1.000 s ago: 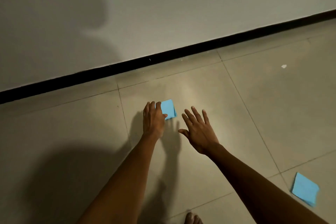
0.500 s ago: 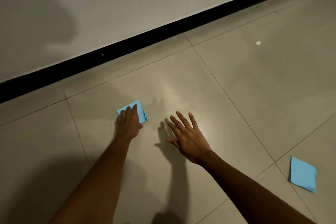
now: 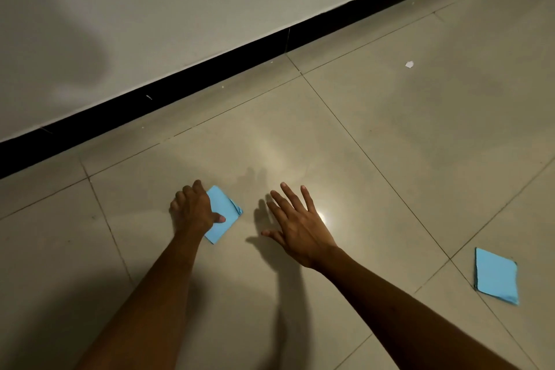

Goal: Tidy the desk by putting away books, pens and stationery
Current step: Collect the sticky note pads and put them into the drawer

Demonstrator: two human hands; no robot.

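A small pad of light blue sticky notes (image 3: 224, 216) lies on the tiled floor, one corner slightly curled. My left hand (image 3: 193, 209) is curled over its left edge, thumb pressed on top and fingers at its far side, gripping it against the floor. My right hand (image 3: 295, 224) hovers just to the right of the pad with fingers spread, holding nothing. A second light blue sticky-note pad (image 3: 495, 276) lies flat on the floor at the far right.
A white wall with a black skirting strip (image 3: 210, 69) runs diagonally across the top. A small white paper scrap (image 3: 409, 64) lies on the beige tiles at the upper right. My shadows fall across the lower floor.
My left hand has closed further over the blue pad, thumb now on top, and the pad has turned under it. The right hand stays spread beside it. The camera view has shifted.
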